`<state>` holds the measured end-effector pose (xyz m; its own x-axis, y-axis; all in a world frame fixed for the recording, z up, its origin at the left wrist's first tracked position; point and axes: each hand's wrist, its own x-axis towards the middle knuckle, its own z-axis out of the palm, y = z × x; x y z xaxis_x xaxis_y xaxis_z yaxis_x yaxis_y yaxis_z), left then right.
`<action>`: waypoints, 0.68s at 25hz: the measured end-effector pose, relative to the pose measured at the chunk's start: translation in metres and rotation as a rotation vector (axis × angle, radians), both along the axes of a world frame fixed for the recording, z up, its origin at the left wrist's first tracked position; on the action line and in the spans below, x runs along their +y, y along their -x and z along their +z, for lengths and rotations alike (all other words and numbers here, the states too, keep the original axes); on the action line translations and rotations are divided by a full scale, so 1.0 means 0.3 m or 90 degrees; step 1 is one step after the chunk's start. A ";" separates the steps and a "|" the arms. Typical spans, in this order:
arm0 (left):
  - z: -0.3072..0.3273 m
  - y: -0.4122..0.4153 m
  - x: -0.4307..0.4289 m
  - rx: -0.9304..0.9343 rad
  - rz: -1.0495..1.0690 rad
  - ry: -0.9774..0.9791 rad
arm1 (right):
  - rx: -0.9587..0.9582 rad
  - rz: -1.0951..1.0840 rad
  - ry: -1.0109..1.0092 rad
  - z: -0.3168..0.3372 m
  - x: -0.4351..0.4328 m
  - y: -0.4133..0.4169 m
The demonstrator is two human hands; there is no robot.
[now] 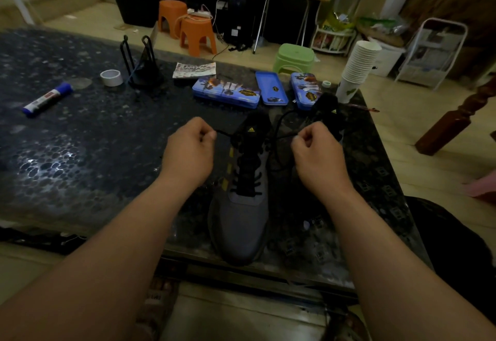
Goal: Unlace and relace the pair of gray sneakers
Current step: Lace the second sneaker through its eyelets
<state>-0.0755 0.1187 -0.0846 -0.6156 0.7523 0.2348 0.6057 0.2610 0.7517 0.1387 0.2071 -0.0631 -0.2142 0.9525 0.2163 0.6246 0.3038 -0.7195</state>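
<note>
I see the table [80, 139] carrying one gray sneaker [241, 220] at its near edge, toe toward me. The left hand [188, 150] and right hand [316, 158] are fisted, each pinching an end of the black lace [225, 133]. The second sneaker [326, 110] sits behind the right hand, partly hidden. Nested cups [359, 64] stand at the far right corner. A tin [271, 88] near them lies open, its contents unclear to me.

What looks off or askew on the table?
The paper cup stack at the table's far right edge leans rather than standing straight, though the wide lens may exaggerate it. Nothing spilled or damaged shows.
</note>
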 end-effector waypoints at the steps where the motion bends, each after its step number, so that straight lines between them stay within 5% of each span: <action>1: -0.002 0.016 -0.001 -0.016 0.044 -0.009 | 0.012 -0.030 -0.001 0.000 0.002 -0.008; 5: -0.013 0.016 -0.005 -0.082 0.122 -0.042 | 0.098 -0.092 0.056 -0.013 -0.007 0.010; 8: 0.005 -0.044 -0.018 -0.013 0.131 -0.042 | 0.184 -0.105 0.134 -0.001 -0.031 0.035; 13: 0.026 -0.137 -0.009 0.027 0.066 0.080 | 0.011 0.021 0.179 -0.009 -0.105 0.100; 17: 0.026 -0.129 0.029 -0.099 -0.009 0.089 | 0.002 0.013 0.190 0.005 -0.088 0.131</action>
